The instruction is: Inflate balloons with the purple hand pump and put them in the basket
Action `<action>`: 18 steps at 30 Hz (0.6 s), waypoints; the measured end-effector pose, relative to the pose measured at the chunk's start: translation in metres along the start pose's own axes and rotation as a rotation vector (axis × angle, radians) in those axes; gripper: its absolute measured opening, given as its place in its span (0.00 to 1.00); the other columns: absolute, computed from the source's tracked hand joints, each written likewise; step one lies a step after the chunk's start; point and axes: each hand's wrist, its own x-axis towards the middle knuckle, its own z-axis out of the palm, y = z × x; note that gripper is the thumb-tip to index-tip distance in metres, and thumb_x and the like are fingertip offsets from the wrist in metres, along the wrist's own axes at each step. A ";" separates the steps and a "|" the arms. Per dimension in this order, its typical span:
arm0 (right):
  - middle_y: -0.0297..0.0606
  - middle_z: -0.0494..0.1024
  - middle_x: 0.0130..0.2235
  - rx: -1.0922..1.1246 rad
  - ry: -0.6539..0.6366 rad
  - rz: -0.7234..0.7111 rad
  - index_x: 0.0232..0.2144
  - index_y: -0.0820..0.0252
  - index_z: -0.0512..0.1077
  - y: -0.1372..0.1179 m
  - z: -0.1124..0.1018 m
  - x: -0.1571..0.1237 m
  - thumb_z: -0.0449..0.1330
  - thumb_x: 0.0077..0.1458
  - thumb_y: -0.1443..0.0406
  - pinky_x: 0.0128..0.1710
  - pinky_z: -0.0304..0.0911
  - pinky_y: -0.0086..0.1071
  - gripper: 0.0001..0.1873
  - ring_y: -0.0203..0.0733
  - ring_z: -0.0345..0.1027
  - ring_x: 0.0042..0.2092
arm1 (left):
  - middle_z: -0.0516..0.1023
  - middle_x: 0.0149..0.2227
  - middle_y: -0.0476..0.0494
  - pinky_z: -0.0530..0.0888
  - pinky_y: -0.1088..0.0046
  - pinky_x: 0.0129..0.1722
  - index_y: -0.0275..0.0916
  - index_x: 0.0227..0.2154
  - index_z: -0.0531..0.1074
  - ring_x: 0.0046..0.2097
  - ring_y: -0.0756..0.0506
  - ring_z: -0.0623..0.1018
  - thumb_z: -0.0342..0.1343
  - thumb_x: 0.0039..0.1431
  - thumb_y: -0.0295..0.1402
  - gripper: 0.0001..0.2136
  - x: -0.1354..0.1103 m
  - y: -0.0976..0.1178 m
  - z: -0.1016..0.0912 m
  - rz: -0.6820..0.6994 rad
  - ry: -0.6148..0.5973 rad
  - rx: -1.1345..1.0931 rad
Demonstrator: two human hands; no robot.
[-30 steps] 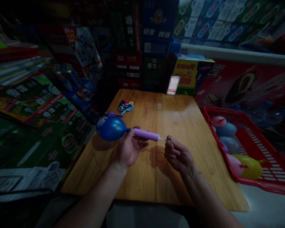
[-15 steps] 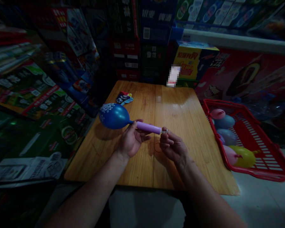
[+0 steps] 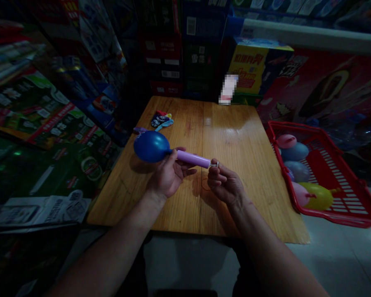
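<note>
A partly inflated blue balloon sits on the nozzle of a purple hand pump, held above a wooden table. My left hand is closed around the pump's front end where the balloon's neck joins it. My right hand pinches the pump's pale handle at the rear end, with the plunger pushed in against the barrel.
A few flat uninflated balloons lie at the table's far left. To the right, a red basket holds several inflated balloons. Stacked printed boxes crowd the left and back. A yellow carton stands behind the table.
The plunger has gone from pulled out to pushed in as my right hand moved toward the barrel. The view has shifted downward, so pump and balloon now sit higher in it.
</note>
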 end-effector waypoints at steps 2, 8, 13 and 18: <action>0.27 0.76 0.28 -0.019 0.009 0.003 0.41 0.61 0.74 -0.010 0.001 -0.004 0.61 0.64 0.72 0.22 0.61 0.18 0.04 0.23 0.56 0.20 | 0.84 0.47 0.33 0.82 0.63 0.40 0.40 0.49 0.72 0.45 0.38 0.86 0.56 0.71 0.44 0.14 0.003 0.007 -0.002 0.005 0.020 0.004; 0.25 0.74 0.27 0.036 -0.001 -0.081 0.41 0.61 0.74 -0.031 -0.003 -0.013 0.58 0.66 0.73 0.21 0.59 0.16 0.06 0.22 0.56 0.19 | 0.84 0.48 0.35 0.82 0.66 0.36 0.41 0.50 0.72 0.46 0.39 0.85 0.55 0.72 0.44 0.13 0.004 0.020 -0.009 0.143 0.086 0.014; 0.26 0.75 0.27 0.039 0.012 0.019 0.41 0.61 0.73 -0.002 -0.006 0.000 0.60 0.65 0.72 0.23 0.62 0.17 0.04 0.22 0.56 0.20 | 0.84 0.50 0.33 0.83 0.62 0.38 0.41 0.50 0.71 0.50 0.36 0.84 0.57 0.71 0.43 0.13 -0.005 0.003 0.000 0.010 -0.003 0.032; 0.27 0.75 0.28 -0.009 -0.003 -0.004 0.42 0.61 0.74 -0.012 0.000 -0.004 0.59 0.66 0.71 0.22 0.61 0.17 0.04 0.23 0.55 0.19 | 0.84 0.49 0.34 0.82 0.64 0.38 0.40 0.50 0.72 0.45 0.39 0.86 0.57 0.71 0.44 0.14 -0.001 0.013 -0.002 0.006 0.004 0.053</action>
